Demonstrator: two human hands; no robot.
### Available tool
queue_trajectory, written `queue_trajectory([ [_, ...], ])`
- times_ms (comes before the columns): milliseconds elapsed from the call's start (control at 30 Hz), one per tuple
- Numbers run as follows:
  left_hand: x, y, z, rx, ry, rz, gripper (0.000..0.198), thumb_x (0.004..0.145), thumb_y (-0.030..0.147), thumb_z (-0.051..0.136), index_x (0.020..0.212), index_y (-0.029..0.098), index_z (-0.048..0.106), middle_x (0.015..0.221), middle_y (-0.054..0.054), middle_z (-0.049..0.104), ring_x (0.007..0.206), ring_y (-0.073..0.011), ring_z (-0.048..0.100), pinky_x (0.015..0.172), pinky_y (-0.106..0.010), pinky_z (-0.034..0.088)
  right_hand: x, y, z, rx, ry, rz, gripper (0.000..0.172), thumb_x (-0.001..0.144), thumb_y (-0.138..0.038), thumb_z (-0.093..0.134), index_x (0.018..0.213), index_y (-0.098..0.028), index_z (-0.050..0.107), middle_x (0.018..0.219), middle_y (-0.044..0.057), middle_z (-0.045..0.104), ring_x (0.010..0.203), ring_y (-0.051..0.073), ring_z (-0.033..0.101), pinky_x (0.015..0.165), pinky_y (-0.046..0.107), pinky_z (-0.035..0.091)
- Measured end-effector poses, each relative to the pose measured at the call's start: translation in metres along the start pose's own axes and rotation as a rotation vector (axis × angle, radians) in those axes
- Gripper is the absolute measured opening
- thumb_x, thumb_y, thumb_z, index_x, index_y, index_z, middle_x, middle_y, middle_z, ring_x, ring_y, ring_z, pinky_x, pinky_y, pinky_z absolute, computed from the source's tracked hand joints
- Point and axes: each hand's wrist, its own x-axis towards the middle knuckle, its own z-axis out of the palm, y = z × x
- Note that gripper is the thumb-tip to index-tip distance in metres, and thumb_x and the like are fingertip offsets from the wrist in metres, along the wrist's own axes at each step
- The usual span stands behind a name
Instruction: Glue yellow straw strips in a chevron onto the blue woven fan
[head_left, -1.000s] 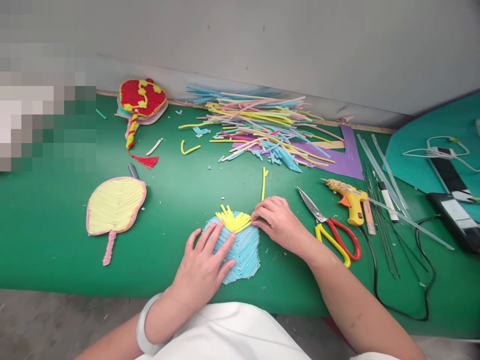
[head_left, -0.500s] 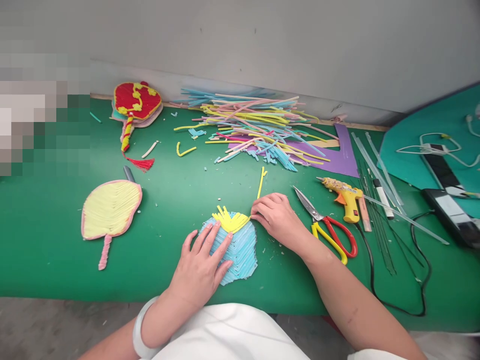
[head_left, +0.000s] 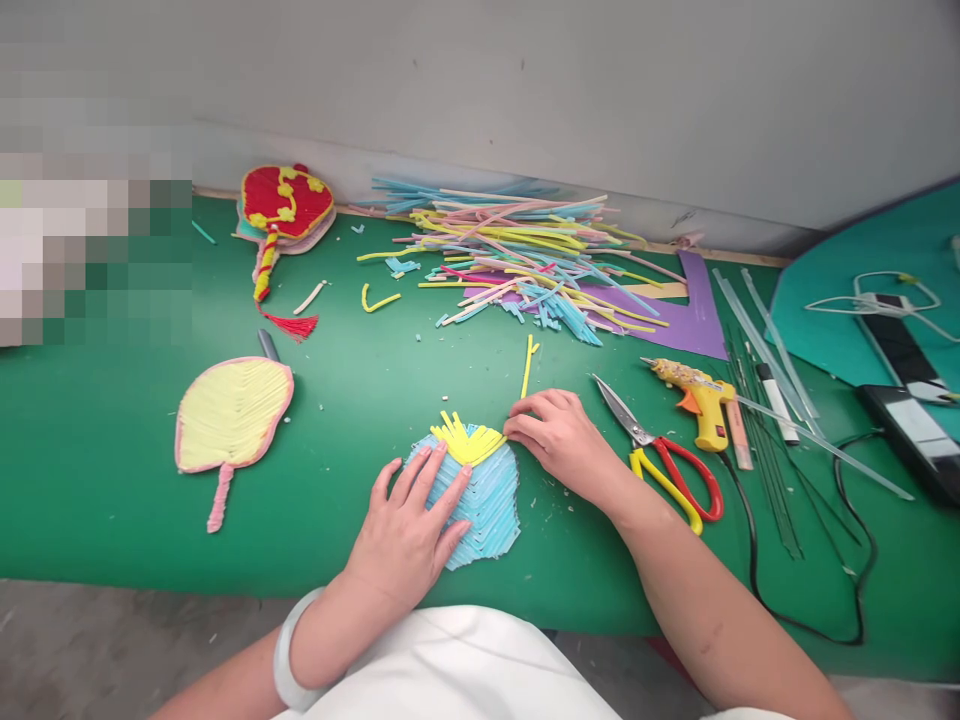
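Observation:
My left hand point(head_left: 409, 525) lies flat with fingers spread on a panel of blue pipe cleaners point(head_left: 491, 500), pressing it to the table. Short yellow pipe cleaners point(head_left: 469, 443) form a V-shaped fan along the panel's top edge. At the right end of this yellow row, my right hand point(head_left: 555, 440) pinches the tip of a yellow pipe cleaner; its fingers partly hide the tip. Just beyond that hand lies a loose yellow pipe cleaner point(head_left: 526, 365) with a bent end.
Scissors point(head_left: 652, 450) and a yellow glue gun point(head_left: 697, 400) with a black cord lie on the right. A pile of coloured pipe cleaners point(head_left: 517, 240) is at the back. A yellow fan point(head_left: 236, 415) and a red fan point(head_left: 289, 205) lie left. A blurred patch covers the far left.
The whole view has shifted slightly, so things appear a little farther right. Both hands keep nearly the same place on the blue panel, and the right hand still pinches at the yellow row's end.

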Motion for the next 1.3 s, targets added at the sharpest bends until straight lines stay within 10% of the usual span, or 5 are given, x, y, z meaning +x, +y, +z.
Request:
queue_trajectory([
  [1300, 0.0006, 0.0002, 0.0003, 0.012, 0.02, 0.0, 0.047, 0.101, 0.047, 0.038, 0.137, 0.023, 0.057, 0.146, -0.015, 0.052, 0.131, -0.0312, 0.05, 0.106, -0.05, 0.032, -0.0001, -0.002, 0.0007, -0.007, 0.007, -0.007, 0.015, 0.099, -0.022, 0.052, 0.092, -0.021, 0.066, 0.1, 0.005, 0.069, 0.095, 0.021, 0.056, 0.091, 0.038, 0.038],
])
